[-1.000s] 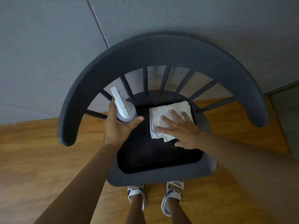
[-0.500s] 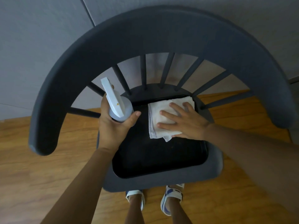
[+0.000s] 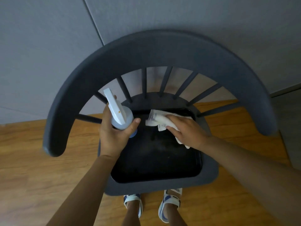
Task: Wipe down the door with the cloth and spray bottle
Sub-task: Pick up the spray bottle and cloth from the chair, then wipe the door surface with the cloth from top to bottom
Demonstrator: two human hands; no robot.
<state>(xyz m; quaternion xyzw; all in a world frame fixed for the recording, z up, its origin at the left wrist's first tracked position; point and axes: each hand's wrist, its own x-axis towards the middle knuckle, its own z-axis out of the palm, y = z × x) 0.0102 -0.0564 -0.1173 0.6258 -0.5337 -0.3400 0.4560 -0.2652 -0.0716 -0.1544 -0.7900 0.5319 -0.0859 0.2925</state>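
Note:
My left hand (image 3: 114, 137) is wrapped around a spray bottle (image 3: 119, 117) with a white trigger head and a pale translucent body, held upright over the left rear of a chair seat. My right hand (image 3: 187, 132) is closed on a white cloth (image 3: 157, 120), which is bunched and lifted at its left end above the black seat pad (image 3: 156, 157). The two hands are apart, bottle on the left, cloth on the right. No door is in view.
A dark grey chair (image 3: 162, 48) with a curved spindle backrest stands directly below me, against a grey panelled wall (image 3: 40, 46). The floor (image 3: 32, 168) is wood. My feet in white and blue sandals (image 3: 171, 204) stand at the seat's front edge.
My right hand went from lying flat on the spread cloth to gripping it, and the cloth is now bunched and raised. The bottle stays in my left hand. The view has shifted slightly.

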